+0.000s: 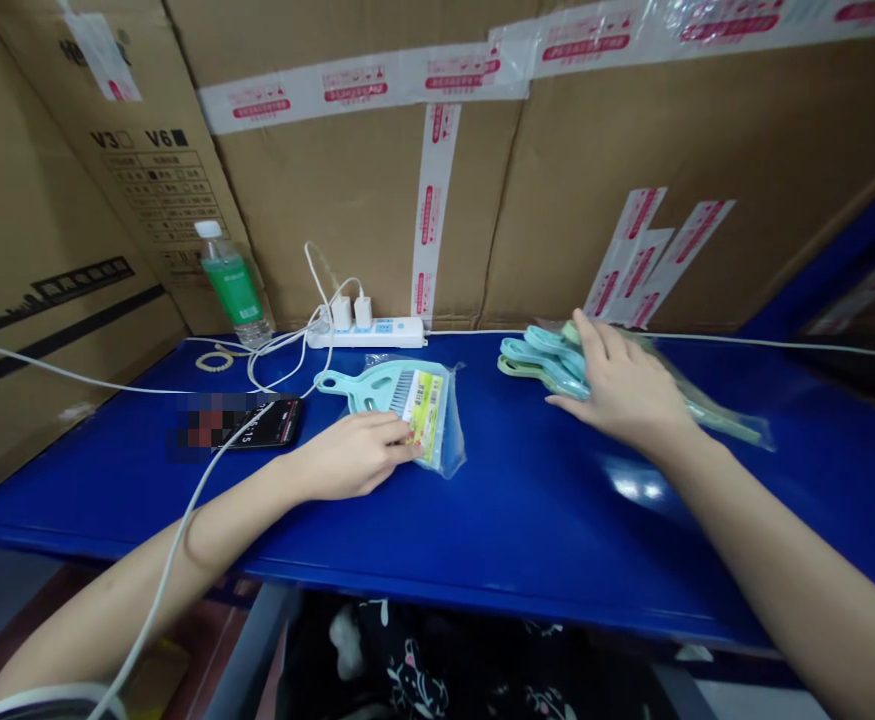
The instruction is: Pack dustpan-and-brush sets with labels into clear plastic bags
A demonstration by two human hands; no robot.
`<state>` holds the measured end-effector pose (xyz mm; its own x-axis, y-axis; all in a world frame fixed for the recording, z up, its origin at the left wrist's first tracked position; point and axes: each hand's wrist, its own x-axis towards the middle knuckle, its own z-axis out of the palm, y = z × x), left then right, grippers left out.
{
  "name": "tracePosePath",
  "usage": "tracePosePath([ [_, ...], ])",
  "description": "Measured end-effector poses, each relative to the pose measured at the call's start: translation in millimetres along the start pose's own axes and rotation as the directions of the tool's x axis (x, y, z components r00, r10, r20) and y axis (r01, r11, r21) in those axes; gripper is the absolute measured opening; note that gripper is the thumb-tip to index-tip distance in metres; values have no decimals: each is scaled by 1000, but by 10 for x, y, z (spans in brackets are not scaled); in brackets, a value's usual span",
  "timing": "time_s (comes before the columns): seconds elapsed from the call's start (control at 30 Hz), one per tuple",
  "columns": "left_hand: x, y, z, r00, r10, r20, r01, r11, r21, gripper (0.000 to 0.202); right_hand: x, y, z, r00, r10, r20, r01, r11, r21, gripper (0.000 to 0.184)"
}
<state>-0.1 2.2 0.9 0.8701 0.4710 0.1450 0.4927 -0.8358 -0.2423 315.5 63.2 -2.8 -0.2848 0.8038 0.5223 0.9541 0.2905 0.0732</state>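
Observation:
A light-blue dustpan and brush set (429, 420) in a clear bag, with a yellow-green label, lies flat on the blue table. My left hand (366, 450) is closed at its near left edge, fingers bent over the bag and label. To the right is a stack of bagged dustpan sets (538, 358), light blue and pale green, handles pointing left. My right hand (624, 385) grips this stack from above, fingers over its far side and thumb at its near side. The palm hides the middle of the stack, and its bagged ends stick out to the right.
Behind the blue table (452, 540) stands a cardboard wall (332, 190). A power strip (399, 332) with white cables, a water bottle (234, 290), a coiled band (214, 360) and a phone (276, 423) are at the left. One cable crosses over my left forearm.

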Motion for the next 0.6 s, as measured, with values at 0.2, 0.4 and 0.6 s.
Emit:
tracePosePath([
  [0.2, 2, 113, 15, 983, 132, -126, -144, 985, -91, 33, -57, -41, -57, 996, 77, 51, -76, 997, -15, 88],
  [0.4, 0, 203, 0, 970, 176, -168, -200, 969, -143, 34, -62, -74, 53, 990, 125, -61, -126, 992, -14, 76],
  [0.6, 26, 179, -44, 963, 136, -233, -169, 977, -127, 29, 33, -405, -322, 972, -220, -83, 231, 961, 150, 42],
])
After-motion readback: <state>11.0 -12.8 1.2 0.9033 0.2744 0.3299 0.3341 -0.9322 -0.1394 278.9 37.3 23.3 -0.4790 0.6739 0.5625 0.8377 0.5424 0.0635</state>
